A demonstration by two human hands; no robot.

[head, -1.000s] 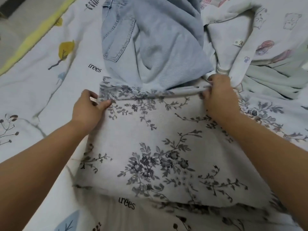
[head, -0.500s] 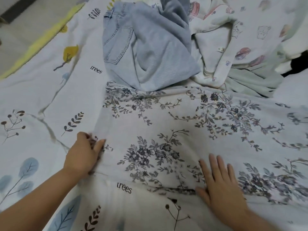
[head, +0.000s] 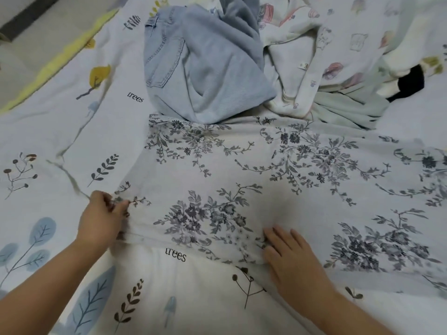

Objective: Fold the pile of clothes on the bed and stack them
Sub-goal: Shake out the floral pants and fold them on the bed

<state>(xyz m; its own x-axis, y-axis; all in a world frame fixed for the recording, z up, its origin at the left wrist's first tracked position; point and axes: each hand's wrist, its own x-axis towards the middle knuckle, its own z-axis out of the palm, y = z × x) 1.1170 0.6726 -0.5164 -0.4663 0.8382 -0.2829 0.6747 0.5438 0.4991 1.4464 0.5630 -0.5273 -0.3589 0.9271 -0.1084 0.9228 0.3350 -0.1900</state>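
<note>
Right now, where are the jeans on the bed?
The light blue jeans lie crumpled at the top centre of the head view, just beyond the far edge of the floral garment, with the cartoon-print garment to their right.

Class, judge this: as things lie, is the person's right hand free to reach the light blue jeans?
Probably yes. The right hand lies flat and holds nothing, and only the spread floral garment lies between it and the jeans, which sit uncovered.

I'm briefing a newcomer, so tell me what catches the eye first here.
The floral garment spreads across the middle of the bed sheet. The left hand pinches its left edge, and the right hand lies flat on its near hem. Behind it lie crumpled jeans and cartoon-print pyjamas.
</note>
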